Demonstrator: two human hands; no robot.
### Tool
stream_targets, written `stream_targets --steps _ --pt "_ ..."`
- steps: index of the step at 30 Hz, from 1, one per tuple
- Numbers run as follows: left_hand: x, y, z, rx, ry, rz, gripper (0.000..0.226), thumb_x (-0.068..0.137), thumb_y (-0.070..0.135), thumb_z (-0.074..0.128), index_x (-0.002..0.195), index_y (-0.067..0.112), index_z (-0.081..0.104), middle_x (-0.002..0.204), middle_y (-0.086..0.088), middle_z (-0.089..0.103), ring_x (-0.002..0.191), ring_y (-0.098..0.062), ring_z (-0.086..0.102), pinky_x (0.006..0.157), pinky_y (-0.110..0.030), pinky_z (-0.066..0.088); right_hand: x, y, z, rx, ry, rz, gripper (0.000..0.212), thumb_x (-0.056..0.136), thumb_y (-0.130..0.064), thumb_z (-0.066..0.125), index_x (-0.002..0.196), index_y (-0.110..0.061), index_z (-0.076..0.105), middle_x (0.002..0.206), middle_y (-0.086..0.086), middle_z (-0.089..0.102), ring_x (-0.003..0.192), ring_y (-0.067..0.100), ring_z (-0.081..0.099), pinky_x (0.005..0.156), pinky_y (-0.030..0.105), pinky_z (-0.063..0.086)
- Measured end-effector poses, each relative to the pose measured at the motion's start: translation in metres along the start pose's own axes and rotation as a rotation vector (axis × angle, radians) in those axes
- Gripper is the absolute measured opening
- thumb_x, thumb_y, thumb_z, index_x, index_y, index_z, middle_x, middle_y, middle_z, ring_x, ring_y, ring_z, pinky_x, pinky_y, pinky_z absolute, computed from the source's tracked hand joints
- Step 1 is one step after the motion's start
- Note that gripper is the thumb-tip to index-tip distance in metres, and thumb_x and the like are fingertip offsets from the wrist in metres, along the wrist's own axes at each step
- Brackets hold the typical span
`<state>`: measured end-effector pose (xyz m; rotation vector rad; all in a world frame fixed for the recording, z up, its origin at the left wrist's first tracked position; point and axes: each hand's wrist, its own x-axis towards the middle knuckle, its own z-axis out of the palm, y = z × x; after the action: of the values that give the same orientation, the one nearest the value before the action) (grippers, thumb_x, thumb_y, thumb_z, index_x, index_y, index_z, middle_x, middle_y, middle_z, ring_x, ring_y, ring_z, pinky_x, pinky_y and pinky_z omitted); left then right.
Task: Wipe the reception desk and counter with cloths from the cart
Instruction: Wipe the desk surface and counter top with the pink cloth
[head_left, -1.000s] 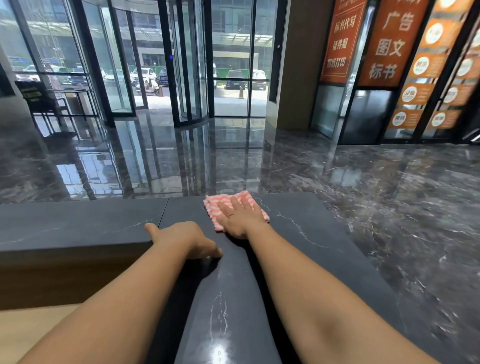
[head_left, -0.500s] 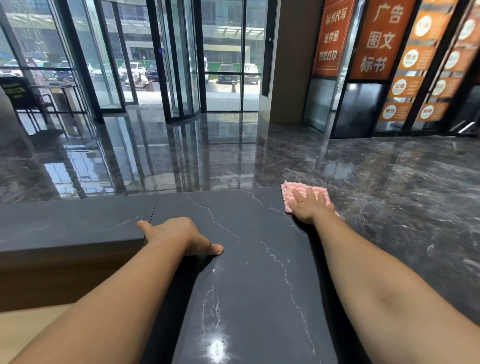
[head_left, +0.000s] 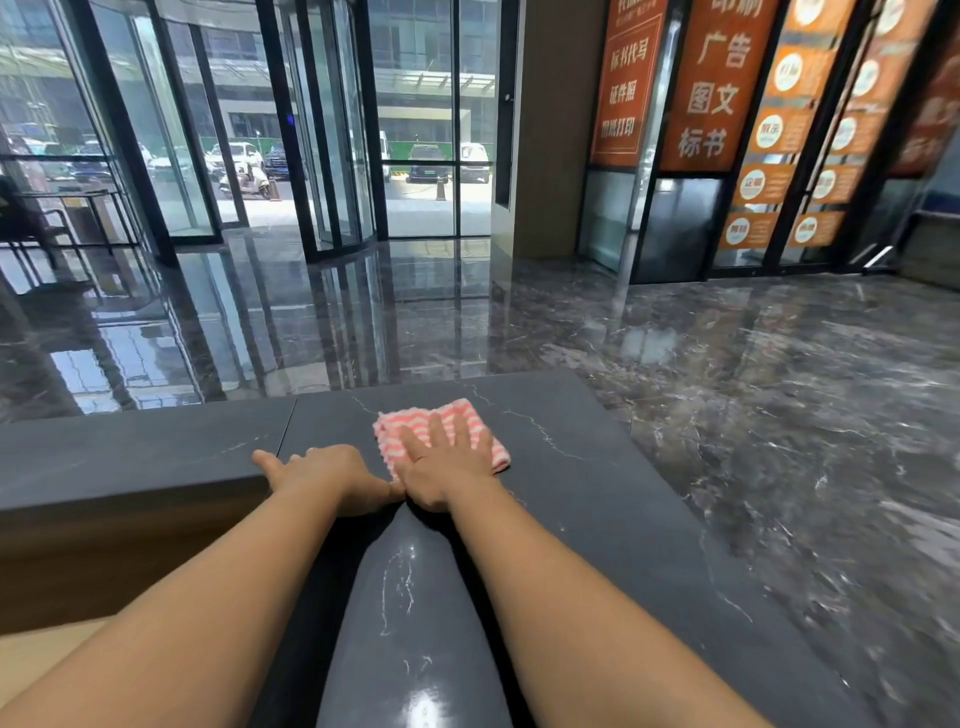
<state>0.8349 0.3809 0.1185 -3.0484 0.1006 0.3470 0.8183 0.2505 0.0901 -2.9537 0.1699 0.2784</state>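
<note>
Pink-and-white striped cloth (head_left: 441, 428) lies on the dark veined stone counter (head_left: 597, 499) under my flat, spread right hand (head_left: 447, 465); my left hand (head_left: 324, 475) braces loosely, holding nothing. I'd press evenly, overlapping strokes.

Cloth (head_left: 415, 422) partly under right hand (head_left: 448, 467)

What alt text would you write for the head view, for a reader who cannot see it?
A person's right hand presses a pink striped cloth flat on a dark stone counter; the left hand rests beside it.
</note>
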Motion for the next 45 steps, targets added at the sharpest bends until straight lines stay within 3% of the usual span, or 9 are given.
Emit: stream_targets --steps 3,7,11,19,26,32,37,41,45 --pt "-0.003 -0.001 0.003 -0.006 0.05 0.036 0.082 0.067 0.088 0.04 0.123 0.03 0.055 0.138 -0.001 0.053 0.133 -0.027 0.042 0.109 -0.064 0.004 0.0 0.009 -0.002 -0.016 -0.002 -0.032 0.054 0.102 -0.049 0.015 0.154 -0.039 0.002 0.163 0.001 -0.013 0.148 0.03 -0.018 0.114 0.059 -0.013" --pt "-0.013 -0.007 -0.004 -0.055 0.016 0.099 0.053 0.072 0.078 0.051 0.087 0.029 0.064 0.103 0.009 0.065 0.112 -0.02 0.054 0.107 -0.055 0.014 0.005 0.044 -0.009 -0.005 0.021 0.044 0.054 0.102 -0.05 0.014 0.154 -0.04 0.003 0.163 0.0 -0.011 0.149 0.028 -0.016 0.116 0.057 -0.011" --pt "-0.018 -0.02 -0.003 -0.014 0.039 0.119 0.052 0.071 0.078 0.053 0.081 0.028 0.062 0.088 0.013 0.064 0.096 -0.016 0.055 0.099 -0.048 0.023 0.005 0.099 -0.021 0.033 0.053 0.207 0.054 0.102 -0.048 0.015 0.154 -0.04 0.001 0.163 0.0 -0.012 0.149 0.028 -0.014 0.117 0.055 -0.01" --pt "-0.023 -0.023 0.009 -0.024 0.069 0.149 0.071 0.076 0.081 0.046 0.13 0.036 0.05 0.126 0.012 0.059 0.126 -0.017 0.049 0.106 -0.046 0.021 0.009 0.112 -0.029 0.063 0.043 0.36 0.058 0.102 -0.046 0.021 0.154 -0.037 -0.003 0.162 0.003 -0.017 0.147 0.033 -0.019 0.115 0.058 -0.013" --pt "-0.031 -0.03 0.018 -0.039 0.093 0.191 0.079 0.08 0.08 0.039 0.143 0.031 0.038 0.15 0.007 0.038 0.139 -0.015 0.034 0.109 -0.049 0.017 0.026 0.017 -0.016 0.019 0.03 0.138 0.061 0.102 -0.047 0.024 0.155 -0.035 -0.004 0.162 0.006 -0.018 0.147 0.036 -0.019 0.113 0.062 -0.014" --pt "-0.038 -0.052 0.017 -0.108 0.096 0.049 0.061 0.066 0.084 0.052 0.084 0.026 0.054 0.095 0.01 0.06 0.099 -0.015 0.056 0.095 -0.043 0.035 0.024 -0.058 0.0 -0.047 -0.007 -0.084 0.06 0.102 -0.047 0.023 0.155 -0.034 -0.002 0.162 0.006 -0.018 0.146 0.035 -0.022 0.111 0.063 -0.015" --pt "-0.038 -0.063 0.013 -0.155 0.096 0.072 0.04 0.069 0.059 0.059 0.096 0.03 0.064 0.094 0.01 0.066 0.096 -0.016 0.059 0.093 -0.04 0.041 0.012 -0.099 0.013 -0.151 -0.04 -0.343 0.066 0.101 -0.035 0.037 0.155 -0.036 -0.001 0.163 0.004 -0.015 0.147 0.031 -0.019 0.113 0.062 -0.012" --pt "-0.041 -0.055 0.01 -0.16 0.086 0.094 0.046 0.069 0.055 0.065 0.109 0.036 0.053 0.094 0.012 0.061 0.104 -0.017 0.059 0.097 -0.041 0.04 0.007 -0.085 0.013 -0.143 -0.029 -0.343 0.071 0.099 -0.03 0.043 0.154 -0.037 -0.001 0.163 0.002 -0.014 0.148 0.028 -0.017 0.114 0.059 -0.014" --pt "-0.048 -0.034 0.008 -0.103 0.069 0.153 0.041 0.07 0.066 0.066 0.084 0.029 0.057 0.087 0.014 0.061 0.097 -0.014 0.057 0.083 -0.037 0.034 -0.005 -0.026 0.003 -0.04 0.007 -0.193 0.055 0.103 -0.048 0.018 0.154 -0.039 0.002 0.163 -0.001 -0.012 0.149 0.025 -0.015 0.115 0.054 -0.013"
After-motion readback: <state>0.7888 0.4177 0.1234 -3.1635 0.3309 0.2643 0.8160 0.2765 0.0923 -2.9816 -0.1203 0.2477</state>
